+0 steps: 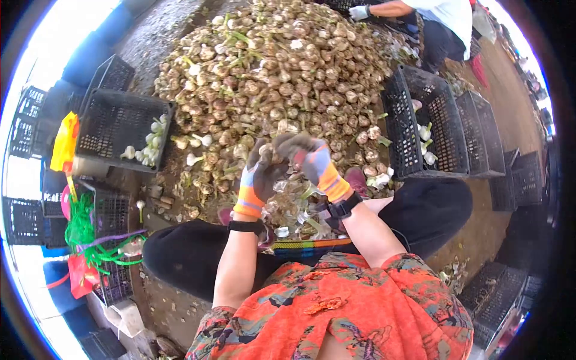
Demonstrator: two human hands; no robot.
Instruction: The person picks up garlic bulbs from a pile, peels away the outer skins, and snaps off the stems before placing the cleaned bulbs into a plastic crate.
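Just beyond the left hand (259,177) and right hand (309,159), the garlic heap (282,66) fills the upper middle of the frame and blocks any low reach forward. A black crate (114,129) walls off the left and a second crate (429,123) the right; both are open on top. Loose bulbs litter the narrow strip of ground (174,180) between the left crate and the heap. The person's knees (186,252) close off the lower frame. A co-worker's arm (384,9) reaches in at upper right.
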